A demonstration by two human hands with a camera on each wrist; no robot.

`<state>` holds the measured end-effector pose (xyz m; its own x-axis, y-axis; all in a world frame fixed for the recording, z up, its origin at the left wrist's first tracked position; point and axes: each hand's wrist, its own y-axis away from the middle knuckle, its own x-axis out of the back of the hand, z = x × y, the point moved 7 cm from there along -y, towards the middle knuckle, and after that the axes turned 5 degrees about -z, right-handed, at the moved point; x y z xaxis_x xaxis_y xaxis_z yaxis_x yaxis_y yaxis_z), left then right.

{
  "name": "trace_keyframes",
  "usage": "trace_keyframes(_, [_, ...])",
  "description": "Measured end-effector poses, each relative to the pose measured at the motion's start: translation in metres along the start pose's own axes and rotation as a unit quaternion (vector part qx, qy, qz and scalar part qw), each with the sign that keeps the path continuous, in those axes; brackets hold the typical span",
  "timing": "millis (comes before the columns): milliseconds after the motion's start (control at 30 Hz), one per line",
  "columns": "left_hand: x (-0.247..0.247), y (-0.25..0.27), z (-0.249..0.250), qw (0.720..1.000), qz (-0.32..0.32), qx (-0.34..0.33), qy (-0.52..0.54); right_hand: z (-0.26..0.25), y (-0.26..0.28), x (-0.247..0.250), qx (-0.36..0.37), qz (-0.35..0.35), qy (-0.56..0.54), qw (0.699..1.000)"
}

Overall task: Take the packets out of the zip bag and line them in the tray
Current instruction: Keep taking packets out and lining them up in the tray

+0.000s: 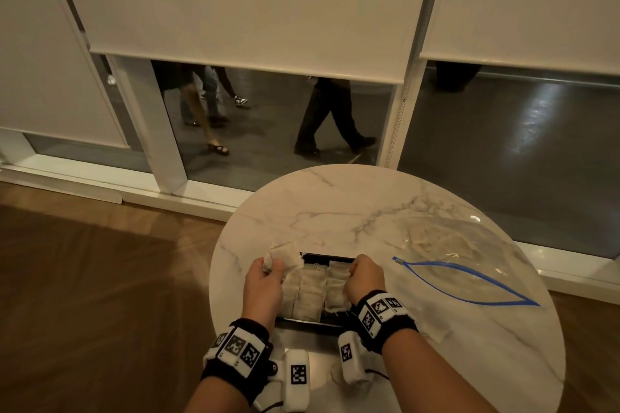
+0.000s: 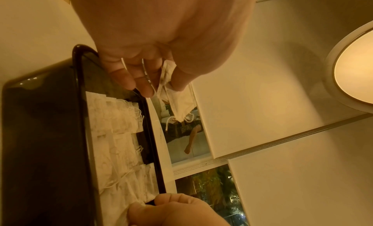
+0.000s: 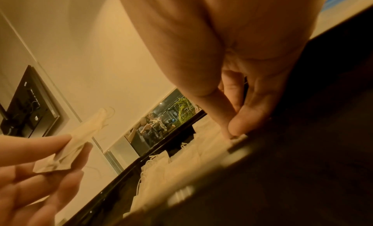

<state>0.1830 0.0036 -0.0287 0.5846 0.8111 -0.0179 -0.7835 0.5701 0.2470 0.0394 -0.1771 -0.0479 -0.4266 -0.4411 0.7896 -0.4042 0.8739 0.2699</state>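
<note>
The left hand (image 1: 263,282) pinches a few packets (image 1: 284,258) over the tray's (image 1: 330,259) far left corner. The right hand (image 1: 364,278), fingers curled, pinches a packet at the tray's right edge. The zip bag (image 1: 469,261) lies open near the table's (image 1: 318,204) right edge.

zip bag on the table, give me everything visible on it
The zip bag is clear, crinkled plastic with a blue zip strip along its mouth, which gapes open toward the person. It lies flat on the marble table, right of the black tray. Pale packets are still inside, toward its far end. Neither hand touches it; only the head view shows it.
</note>
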Motion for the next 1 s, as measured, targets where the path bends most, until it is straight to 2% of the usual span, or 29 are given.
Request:
trace_keyframes(167, [0.0001,-0.0003,-0.0007,1.000,0.002,0.001,-0.001,0.0010,0.0034,0.0000,-0.001,0.013,-0.019,1.000])
trace_keyframes(500, [-0.0002,-0.0021,-0.0035,1.000,0.004,-0.003,-0.004,-0.0018,0.0056,-0.0026,0.012,0.004,0.013,1.000])
trace_keyframes(1000, [-0.0008,0.0003,-0.0013,1.000,0.006,-0.009,-0.008,-0.0004,0.0057,-0.0014,0.007,0.012,-0.018,1.000])
